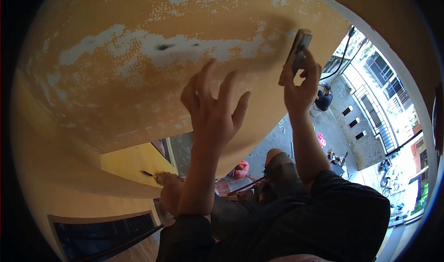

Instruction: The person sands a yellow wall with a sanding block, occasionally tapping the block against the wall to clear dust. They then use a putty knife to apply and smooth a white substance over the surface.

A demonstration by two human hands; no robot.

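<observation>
My right hand (300, 93) is raised and wrapped round a sanding block (295, 51), a narrow flat piece with a grip along its back. Its long face is turned toward the orange-painted surface (152, 90) overhead. White patches (159, 45) show through the worn paint, with a small dark mark in the largest one. Left of the block, my left hand (213, 107) reaches up with fingers spread and holds nothing. Its fingertips overlap the painted surface just below the white band.
Far below lies a grey floor (273, 144) with a pink-red bag (240, 169) and scattered items. A person (324, 97) sits by the low wall (365, 141) at the right. A dark window (104, 234) is at the lower left, and a black cable (343, 58) hangs near the edge.
</observation>
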